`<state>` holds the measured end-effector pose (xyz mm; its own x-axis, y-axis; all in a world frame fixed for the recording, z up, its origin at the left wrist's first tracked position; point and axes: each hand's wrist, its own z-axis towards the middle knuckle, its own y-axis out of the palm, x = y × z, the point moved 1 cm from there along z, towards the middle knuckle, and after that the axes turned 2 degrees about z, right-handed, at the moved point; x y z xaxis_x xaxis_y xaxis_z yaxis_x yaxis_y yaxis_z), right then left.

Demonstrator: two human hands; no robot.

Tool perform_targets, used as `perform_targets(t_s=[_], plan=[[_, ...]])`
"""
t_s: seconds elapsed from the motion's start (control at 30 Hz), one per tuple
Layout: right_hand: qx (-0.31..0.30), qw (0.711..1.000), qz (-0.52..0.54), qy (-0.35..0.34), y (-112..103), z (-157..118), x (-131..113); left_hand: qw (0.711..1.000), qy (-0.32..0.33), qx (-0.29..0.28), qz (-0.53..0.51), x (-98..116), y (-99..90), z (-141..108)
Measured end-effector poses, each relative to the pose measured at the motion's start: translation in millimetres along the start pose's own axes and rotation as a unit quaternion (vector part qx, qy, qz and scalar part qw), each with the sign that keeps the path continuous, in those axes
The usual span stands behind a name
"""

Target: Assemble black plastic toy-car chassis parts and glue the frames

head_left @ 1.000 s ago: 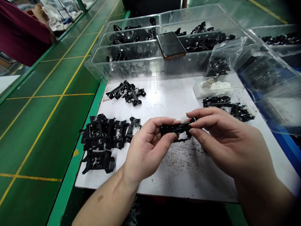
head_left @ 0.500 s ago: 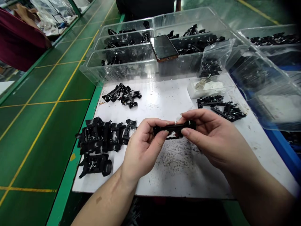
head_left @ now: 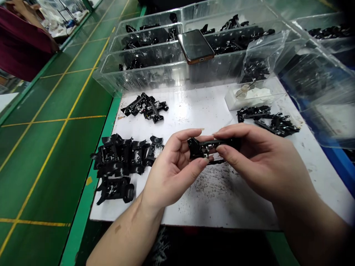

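Observation:
Above the white board [head_left: 191, 207] I hold a black plastic frame part [head_left: 203, 147] with small metal bits inside it. The thumb and fingers of my left hand [head_left: 177, 166] close around its left end. My right hand [head_left: 252, 159] pinches the other end, hiding much of it. To the left lie several similar black frames [head_left: 116, 157] with curved flaps, close to my left wrist. A heap of slim black parts [head_left: 146, 107] sits farther back on the left. Beyond my right hand is another pile of black parts [head_left: 271, 120].
A divided clear plastic tray [head_left: 144, 75] with black parts stands at the back, a phone [head_left: 196, 46] resting on its dividers. At right are a small white box [head_left: 255, 96] with a little glass jar and a clear bag [head_left: 256, 66]. A person in maroon [head_left: 24, 44] is at far left.
The black frame part has been turned in my hands, so its metal inside now shows. My left index finger has lifted from it. The camera view has shifted slightly.

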<state>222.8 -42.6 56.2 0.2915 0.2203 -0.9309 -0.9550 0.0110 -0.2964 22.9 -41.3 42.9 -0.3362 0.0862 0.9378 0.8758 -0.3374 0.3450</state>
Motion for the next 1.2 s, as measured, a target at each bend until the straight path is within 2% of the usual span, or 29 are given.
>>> perform_targets(t_s=[0.13,0.33,0.5,1.2], plan=[[0.009,0.998,-0.041,-0.048,-3.4,0.6,1.5,1.0,0.013,0.005,0.007,-0.6,0.6,-1.4],[0.041,0.991,-0.07,-0.102,-6.0,2.1,2.6,0.999,-0.018,0.003,-0.035,-3.7,-2.2,0.2],[0.02,0.977,-0.123,-0.17,-7.5,3.1,-3.3,1.0,-0.006,0.014,-0.019,-3.9,-1.6,-0.3],[-0.019,0.996,-0.05,-0.073,-9.1,0.4,-0.2,1.0,0.009,-0.018,-0.007,-2.3,-1.1,-1.6]])
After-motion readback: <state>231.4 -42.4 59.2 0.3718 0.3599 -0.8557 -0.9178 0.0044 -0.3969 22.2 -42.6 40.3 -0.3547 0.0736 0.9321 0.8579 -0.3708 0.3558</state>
